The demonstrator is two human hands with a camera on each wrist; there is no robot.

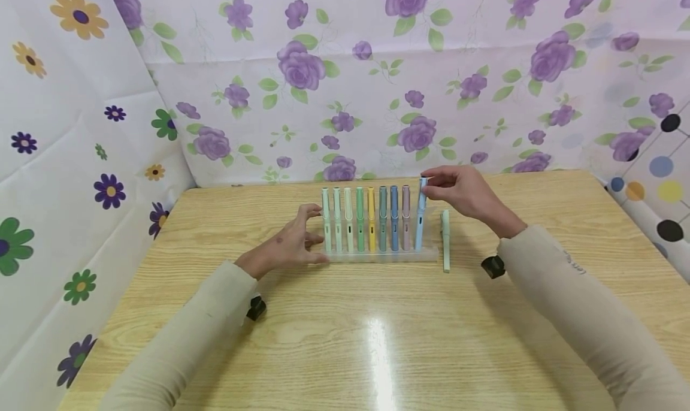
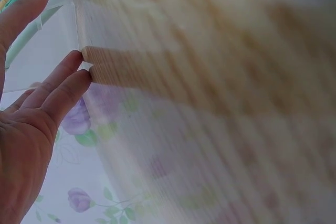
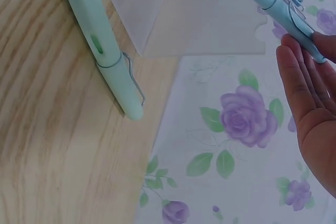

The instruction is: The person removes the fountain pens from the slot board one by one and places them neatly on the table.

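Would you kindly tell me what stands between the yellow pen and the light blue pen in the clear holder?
In the head view, three pens: grey-blue, blue and mauve.

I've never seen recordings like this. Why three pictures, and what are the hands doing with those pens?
No machine here: a person wears three cameras. The wide picture comes from the head, the two close ones from the wrists. On the wooden table stands a clear pen rack holding a row of pastel pens upright. The right hand pinches the top of the light blue pen at the row's right end. The left hand, fingers fairly straight, touches the rack's left end. A mint green pen lies flat on the table beside the rack.
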